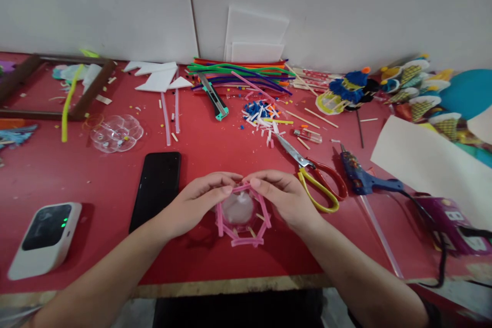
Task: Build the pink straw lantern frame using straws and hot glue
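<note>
A small pink frame built of straw pieces [243, 223], hexagonal with a clear plastic cup inside, rests on the red table [215, 261] near its front edge. My left hand [200, 202] and my right hand [284, 197] both pinch the far top edge of this frame, fingertips almost meeting above it. Both hands have fingers curled together on the pink pieces.
A black phone [157, 187] lies left of my hands, a white device with a green light [46, 238] further left. Scissors [315, 179] and a blue glue gun [365, 179] lie to the right. Pipe cleaners [238, 74], cut straw bits [261, 118], a cutter [214, 97] and craft toys [349, 89] sit behind.
</note>
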`<state>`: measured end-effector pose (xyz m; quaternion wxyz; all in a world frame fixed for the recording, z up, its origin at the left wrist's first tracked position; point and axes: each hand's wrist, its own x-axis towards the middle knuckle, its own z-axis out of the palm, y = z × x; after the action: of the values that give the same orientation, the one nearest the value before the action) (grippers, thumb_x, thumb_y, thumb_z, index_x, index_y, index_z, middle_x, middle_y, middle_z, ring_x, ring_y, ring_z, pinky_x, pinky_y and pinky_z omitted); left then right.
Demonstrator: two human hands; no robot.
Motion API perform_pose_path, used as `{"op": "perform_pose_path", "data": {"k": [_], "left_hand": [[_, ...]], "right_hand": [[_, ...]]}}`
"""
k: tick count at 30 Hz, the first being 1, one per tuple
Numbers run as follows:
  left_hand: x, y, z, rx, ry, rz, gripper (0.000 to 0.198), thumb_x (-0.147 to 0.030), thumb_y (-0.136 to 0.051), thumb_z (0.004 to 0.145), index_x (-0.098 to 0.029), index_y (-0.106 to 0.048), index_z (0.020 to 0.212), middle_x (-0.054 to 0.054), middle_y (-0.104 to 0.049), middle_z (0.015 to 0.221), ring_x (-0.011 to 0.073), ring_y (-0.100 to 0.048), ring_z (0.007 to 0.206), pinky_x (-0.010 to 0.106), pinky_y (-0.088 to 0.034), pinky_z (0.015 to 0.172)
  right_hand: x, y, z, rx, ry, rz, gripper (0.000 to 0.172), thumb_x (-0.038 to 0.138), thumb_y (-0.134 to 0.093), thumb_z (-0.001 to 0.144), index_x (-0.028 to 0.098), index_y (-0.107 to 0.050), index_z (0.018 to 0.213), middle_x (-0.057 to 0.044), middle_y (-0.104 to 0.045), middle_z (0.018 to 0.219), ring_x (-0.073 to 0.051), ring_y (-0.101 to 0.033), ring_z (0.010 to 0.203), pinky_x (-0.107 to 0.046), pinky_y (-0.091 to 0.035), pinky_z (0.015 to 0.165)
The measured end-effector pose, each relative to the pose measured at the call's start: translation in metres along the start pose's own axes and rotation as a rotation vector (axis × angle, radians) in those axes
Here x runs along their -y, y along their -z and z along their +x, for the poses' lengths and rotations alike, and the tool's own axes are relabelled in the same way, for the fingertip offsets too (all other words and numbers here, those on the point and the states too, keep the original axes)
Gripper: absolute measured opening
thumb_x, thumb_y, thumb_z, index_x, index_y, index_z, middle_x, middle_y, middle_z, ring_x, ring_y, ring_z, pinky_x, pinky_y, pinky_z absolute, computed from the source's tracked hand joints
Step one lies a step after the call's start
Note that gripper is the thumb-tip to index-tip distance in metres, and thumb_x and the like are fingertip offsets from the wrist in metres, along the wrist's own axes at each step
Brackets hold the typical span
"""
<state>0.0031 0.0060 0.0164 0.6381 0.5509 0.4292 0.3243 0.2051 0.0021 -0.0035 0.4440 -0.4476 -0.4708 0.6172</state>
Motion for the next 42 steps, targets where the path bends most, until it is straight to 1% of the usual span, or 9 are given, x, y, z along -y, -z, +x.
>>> {"op": "perform_pose_path", "data": {"k": [6,10,14,18,24,29,33,36,42], "left_hand": [[0.005,-0.002,0.000,-0.271,0.112,-0.333,0.018,-0.041,-0.073,0.083,-0.024,-0.073,0.088,0.003,-0.074,0.096,0.0191,-0.072,0.085,0.029,-0.062,0.067],[0.004,0.000,0.002,-0.405,0.042,-0.443,0.018,-0.037,-0.077,0.081,-0.021,-0.070,0.084,-0.003,-0.064,0.076,0.0084,-0.061,0.063,0.018,-0.056,0.058],[0.003,0.002,0.002,-0.344,0.001,-0.438,0.024,-0.040,-0.078,0.079,-0.020,-0.068,0.088,-0.003,-0.062,0.076,0.0083,-0.059,0.064,0.019,-0.054,0.060],[0.003,0.001,0.002,-0.356,0.006,-0.390,0.036,-0.037,-0.082,0.076,-0.022,-0.060,0.101,0.000,-0.065,0.097,0.0118,-0.064,0.080,0.022,-0.056,0.068],[0.009,0.003,0.001,-0.274,-0.013,-0.069,0.054,-0.041,-0.071,0.084,-0.025,-0.043,0.127,0.007,-0.063,0.118,0.0207,-0.065,0.109,0.036,-0.055,0.092],[0.004,0.018,-0.003,-0.187,0.061,0.441,0.062,-0.059,-0.058,0.086,-0.016,-0.046,0.130,0.014,-0.067,0.113,0.0279,-0.068,0.098,0.046,-0.057,0.083],[-0.005,0.027,-0.005,-0.367,-0.086,0.805,0.056,-0.061,-0.043,0.093,-0.014,-0.057,0.121,0.016,-0.066,0.116,0.0310,-0.064,0.105,0.052,-0.052,0.092],[-0.004,0.025,-0.006,-0.296,-0.222,0.781,0.057,-0.063,-0.039,0.095,-0.018,-0.056,0.126,0.014,-0.064,0.126,0.0304,-0.061,0.114,0.049,-0.052,0.096],[0.000,0.013,-0.009,-0.083,-0.353,0.773,0.105,-0.085,-0.068,0.056,-0.021,-0.045,0.136,0.016,-0.061,0.128,0.0360,-0.062,0.115,0.053,-0.053,0.098]], "right_hand": [[0.003,0.007,0.000,-0.243,0.170,-0.115,0.023,0.045,-0.061,0.094,0.027,-0.074,0.099,-0.001,-0.072,0.084,-0.014,-0.065,0.075,-0.026,-0.054,0.067],[0.003,0.004,-0.002,-0.206,0.277,-0.163,0.014,0.035,-0.069,0.089,0.027,-0.068,0.101,0.000,-0.068,0.086,-0.013,-0.064,0.077,-0.026,-0.054,0.069],[-0.005,-0.002,-0.005,-0.066,0.365,-0.194,0.043,0.031,-0.081,0.079,0.028,-0.060,0.116,-0.002,-0.063,0.100,-0.015,-0.065,0.087,-0.029,-0.057,0.076],[-0.012,-0.001,-0.004,-0.089,0.431,-0.254,0.055,0.033,-0.083,0.077,0.027,-0.056,0.125,-0.005,-0.060,0.109,-0.017,-0.065,0.090,-0.033,-0.060,0.080],[-0.009,0.009,0.004,-0.057,0.342,-0.309,0.039,0.029,-0.068,0.088,0.027,-0.058,0.127,-0.005,-0.070,0.105,-0.019,-0.069,0.095,-0.037,-0.058,0.087],[-0.010,0.013,0.009,-0.048,0.163,-0.389,0.035,0.027,-0.065,0.086,0.023,-0.064,0.121,-0.006,-0.074,0.103,-0.020,-0.071,0.096,-0.036,-0.057,0.085],[-0.011,0.013,0.012,0.025,0.103,-0.386,0.026,0.023,-0.064,0.083,0.022,-0.071,0.109,-0.006,-0.076,0.103,-0.019,-0.071,0.093,-0.033,-0.057,0.083],[-0.010,0.014,0.012,0.111,0.088,-0.396,0.020,0.022,-0.064,0.083,0.022,-0.074,0.100,-0.005,-0.076,0.100,-0.018,-0.071,0.091,-0.032,-0.056,0.083],[-0.007,0.012,0.010,0.161,0.103,-0.435,0.016,0.018,-0.062,0.083,0.022,-0.075,0.092,-0.002,-0.076,0.088,-0.016,-0.070,0.079,-0.028,-0.054,0.073]]}}
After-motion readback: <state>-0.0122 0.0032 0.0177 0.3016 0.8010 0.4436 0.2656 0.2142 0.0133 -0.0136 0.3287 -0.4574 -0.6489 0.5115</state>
